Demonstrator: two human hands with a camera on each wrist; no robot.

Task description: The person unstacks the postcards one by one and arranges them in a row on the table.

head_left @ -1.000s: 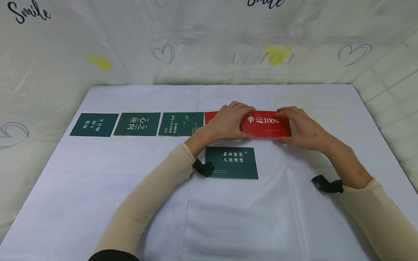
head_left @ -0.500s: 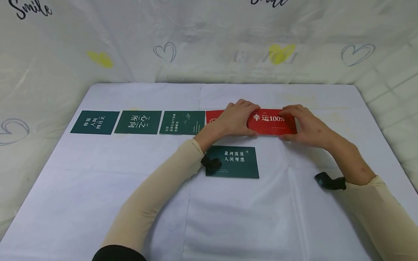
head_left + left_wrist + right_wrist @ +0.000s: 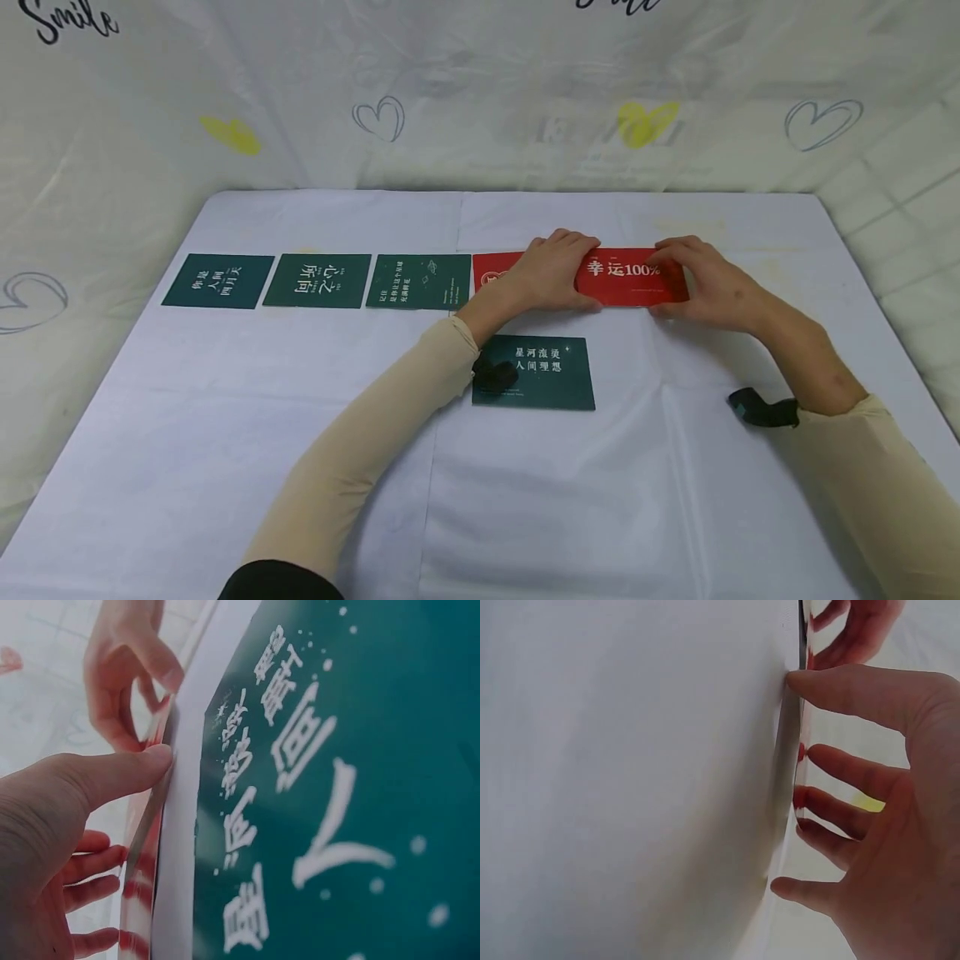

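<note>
At the far right end of the card row, the red card (image 3: 633,278) lies on the table (image 3: 225,467), pinched at its edges by left hand (image 3: 551,279) and right hand (image 3: 708,287). Placement appears under way; next, squaring it beside the neighbouring red card (image 3: 491,268) and releasing. A green card (image 3: 551,379) lies nearer.

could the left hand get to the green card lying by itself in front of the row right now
Probably yes. The lone green card lies flat just under the left wrist, uncovered apart from the wrist strap over its corner. But the left hand currently grips the red card with the right hand, so it must let go first.
</note>
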